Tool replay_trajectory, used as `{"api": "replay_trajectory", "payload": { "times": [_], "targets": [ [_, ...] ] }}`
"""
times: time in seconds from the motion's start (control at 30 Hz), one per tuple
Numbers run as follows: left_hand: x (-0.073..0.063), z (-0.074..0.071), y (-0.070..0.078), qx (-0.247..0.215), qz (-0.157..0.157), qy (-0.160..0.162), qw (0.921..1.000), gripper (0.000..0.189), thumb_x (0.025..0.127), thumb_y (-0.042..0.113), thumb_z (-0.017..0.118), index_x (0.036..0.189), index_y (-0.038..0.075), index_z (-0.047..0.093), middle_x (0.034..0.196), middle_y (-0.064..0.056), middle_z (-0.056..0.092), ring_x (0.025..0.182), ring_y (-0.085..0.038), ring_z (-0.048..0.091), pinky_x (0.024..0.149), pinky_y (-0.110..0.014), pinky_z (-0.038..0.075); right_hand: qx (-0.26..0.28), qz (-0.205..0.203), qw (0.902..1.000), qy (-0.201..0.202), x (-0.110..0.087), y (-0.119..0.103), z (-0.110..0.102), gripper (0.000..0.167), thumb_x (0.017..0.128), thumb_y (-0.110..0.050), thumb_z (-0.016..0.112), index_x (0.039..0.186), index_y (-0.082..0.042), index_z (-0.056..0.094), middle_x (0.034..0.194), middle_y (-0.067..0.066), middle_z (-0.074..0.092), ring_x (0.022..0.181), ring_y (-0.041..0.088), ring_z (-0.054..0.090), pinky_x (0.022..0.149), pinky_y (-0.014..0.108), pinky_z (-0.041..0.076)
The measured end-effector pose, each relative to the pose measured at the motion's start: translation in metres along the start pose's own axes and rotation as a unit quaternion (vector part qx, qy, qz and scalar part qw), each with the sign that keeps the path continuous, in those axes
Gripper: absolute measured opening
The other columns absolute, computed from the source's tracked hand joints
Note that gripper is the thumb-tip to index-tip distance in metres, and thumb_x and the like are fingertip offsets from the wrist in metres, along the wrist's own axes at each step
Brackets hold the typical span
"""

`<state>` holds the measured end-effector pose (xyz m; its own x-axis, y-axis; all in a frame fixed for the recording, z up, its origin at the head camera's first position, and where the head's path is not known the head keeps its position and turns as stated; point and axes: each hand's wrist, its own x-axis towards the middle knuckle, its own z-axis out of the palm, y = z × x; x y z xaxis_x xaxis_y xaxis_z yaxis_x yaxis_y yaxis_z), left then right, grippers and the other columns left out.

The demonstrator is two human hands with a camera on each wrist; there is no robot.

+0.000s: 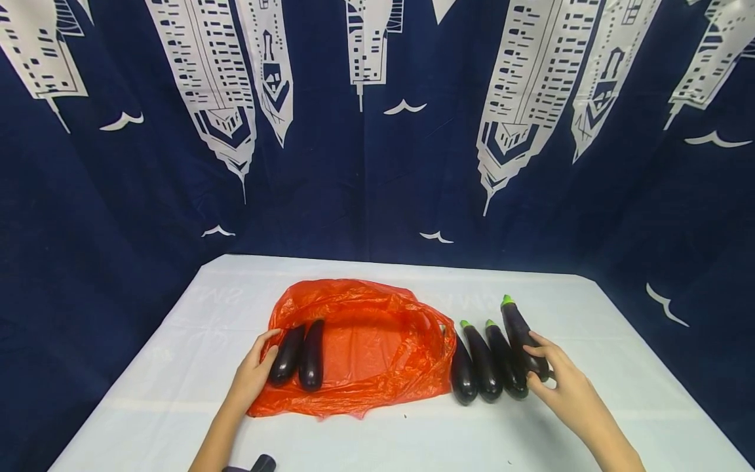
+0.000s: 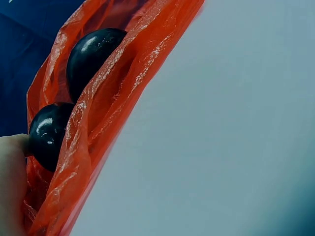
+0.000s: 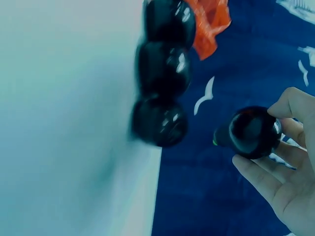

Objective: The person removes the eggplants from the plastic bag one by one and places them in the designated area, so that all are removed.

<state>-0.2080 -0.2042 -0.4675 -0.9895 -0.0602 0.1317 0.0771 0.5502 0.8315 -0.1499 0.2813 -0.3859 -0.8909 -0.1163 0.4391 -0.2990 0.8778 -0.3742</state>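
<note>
My right hand [image 1: 557,377] holds a dark eggplant [image 1: 519,331] with a green stem end, thumb on one side and fingers on the other. In the right wrist view this eggplant [image 3: 253,132] is seen end-on, apart from the row. Just left of it lie several more eggplants [image 1: 485,364] side by side on the table. My left hand [image 1: 253,370] is at the left edge of an open red plastic bag [image 1: 360,341]. Its thumb touches the left one of two eggplants [image 1: 288,357] inside; the other eggplant [image 1: 311,357] lies beside it. Bag and eggplant partly hide the left fingers.
The bag lies on a white-covered table [image 1: 177,387], its right rim against the leftmost eggplant of the row. A dark blue curtain [image 1: 366,183] with white building prints hangs behind. A small dark object [image 1: 263,463] shows at the bottom edge near my left forearm.
</note>
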Motion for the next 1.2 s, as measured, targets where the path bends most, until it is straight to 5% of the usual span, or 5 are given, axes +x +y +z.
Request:
{"api": "replay_trajectory", "payload": {
  "times": [0.37,0.63,1.2],
  "targets": [
    [0.001,-0.001,0.002,0.0,0.0,-0.002,1.0,0.043,0.096,0.039,0.039,0.134,0.019,0.038,0.139,-0.02,0.04,0.127,-0.043,0.037,0.1,-0.065,0.026,-0.004,0.096,0.9905,-0.098,0.0,0.032,0.009,0.042,0.08,-0.012,0.059,0.12,-0.001,0.05,0.138,0.024,0.037,0.118,0.052,0.037,0.087,0.063,0.037],
    [0.001,0.0,-0.002,-0.003,0.0,0.002,1.0,0.044,0.096,0.041,0.039,0.134,0.019,0.038,0.14,-0.02,0.039,0.128,-0.043,0.035,0.1,-0.065,0.026,-0.002,0.128,0.9828,-0.133,0.001,0.042,0.017,0.045,0.079,-0.013,0.058,0.121,-0.001,0.049,0.14,0.025,0.033,0.121,0.054,0.032,0.091,0.065,0.033],
    [0.001,0.001,-0.002,-0.008,-0.003,0.001,1.0,0.044,0.095,0.04,0.04,0.134,0.019,0.038,0.139,-0.02,0.04,0.127,-0.043,0.037,0.1,-0.066,0.025,0.028,0.092,0.9854,-0.141,-0.007,0.052,0.025,0.041,0.073,-0.001,0.06,0.113,0.001,0.052,0.138,0.025,0.034,0.122,0.054,0.031,0.093,0.067,0.027]
  ]
}}
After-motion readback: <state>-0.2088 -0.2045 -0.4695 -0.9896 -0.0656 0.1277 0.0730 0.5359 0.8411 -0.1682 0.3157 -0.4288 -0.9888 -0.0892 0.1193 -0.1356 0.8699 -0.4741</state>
